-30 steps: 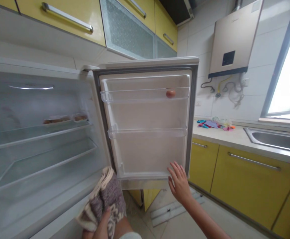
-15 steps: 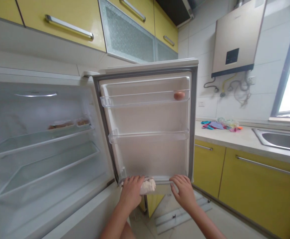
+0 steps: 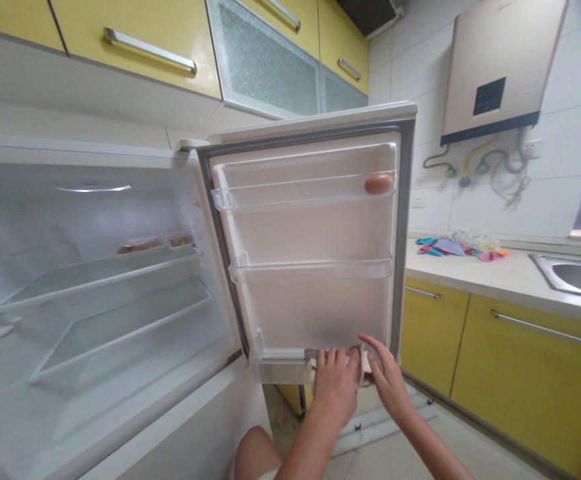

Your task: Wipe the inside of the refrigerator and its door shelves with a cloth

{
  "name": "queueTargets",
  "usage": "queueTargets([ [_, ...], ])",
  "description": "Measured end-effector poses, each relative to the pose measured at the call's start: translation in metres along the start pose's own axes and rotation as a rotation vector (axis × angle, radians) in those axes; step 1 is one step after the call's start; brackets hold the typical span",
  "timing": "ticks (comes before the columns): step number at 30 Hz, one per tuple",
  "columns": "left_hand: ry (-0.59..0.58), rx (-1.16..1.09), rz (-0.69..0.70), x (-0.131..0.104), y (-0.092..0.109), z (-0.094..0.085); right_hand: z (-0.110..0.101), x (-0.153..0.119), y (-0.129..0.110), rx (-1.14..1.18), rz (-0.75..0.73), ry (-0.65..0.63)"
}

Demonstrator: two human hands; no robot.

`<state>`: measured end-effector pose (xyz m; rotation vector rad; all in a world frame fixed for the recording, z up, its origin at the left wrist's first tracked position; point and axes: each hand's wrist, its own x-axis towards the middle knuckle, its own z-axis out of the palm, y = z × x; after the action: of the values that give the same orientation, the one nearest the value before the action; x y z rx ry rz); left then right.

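Observation:
My left hand is closed over a beige and grey cloth, pressing it against the lowest clear shelf of the fridge door. Close by on the right, my right hand rests at the cloth's right end, over the shelf rim. Its fingers are apart, with the foremost one stretched out. On the top door shelf lies a brown egg. The middle door shelf holds nothing that I can see.
At left, the open fridge interior has glass shelves with packaged food at the back. Colourful cloths lie on the counter beside a sink. A white panel lies on the floor. A water heater hangs above.
My left hand has slid the cloth rightward along the lowest door shelf, up to my right hand. The view has shifted a little to the left. My right hand now touches the cloth.

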<state>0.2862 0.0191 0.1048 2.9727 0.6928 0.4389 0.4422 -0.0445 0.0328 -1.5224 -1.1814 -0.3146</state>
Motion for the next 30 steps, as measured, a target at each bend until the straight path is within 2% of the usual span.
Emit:
queueTargets([
  [2, 0.005, -0.005, 0.008, -0.002, -0.002, 0.001, -0.001, -0.002, 0.002, -0.017, -0.024, -0.011],
  [5, -0.017, 0.012, -0.035, -0.012, -0.019, -0.002, 0.0, -0.005, 0.004, -0.145, -0.114, -0.043],
  [9, -0.003, 0.057, -0.146, -0.032, -0.06, -0.014, 0.0, -0.007, 0.004, -0.307, -0.238, -0.11],
  [14, -0.012, 0.129, -0.294, -0.057, -0.118, -0.044, -0.003, -0.004, -0.001, -0.354, -0.29, -0.179],
  [18, -0.026, 0.149, -0.301, -0.065, -0.14, -0.056, -0.004, -0.003, -0.001, -0.263, -0.243, -0.145],
  [20, -0.007, 0.158, -0.299, -0.066, -0.14, -0.052, -0.003, -0.003, 0.001, -0.164, -0.196, -0.101],
  [23, 0.018, 0.165, -0.294, -0.066, -0.128, -0.04, -0.001, -0.002, 0.003, 0.02, -0.08, -0.052],
  [27, -0.005, 0.134, -0.211, -0.058, -0.098, -0.026, -0.003, 0.006, 0.004, 0.225, 0.071, -0.056],
  [30, -0.068, 0.074, -0.115, -0.047, -0.069, -0.021, -0.006, 0.016, 0.002, 0.202, 0.104, -0.108],
])
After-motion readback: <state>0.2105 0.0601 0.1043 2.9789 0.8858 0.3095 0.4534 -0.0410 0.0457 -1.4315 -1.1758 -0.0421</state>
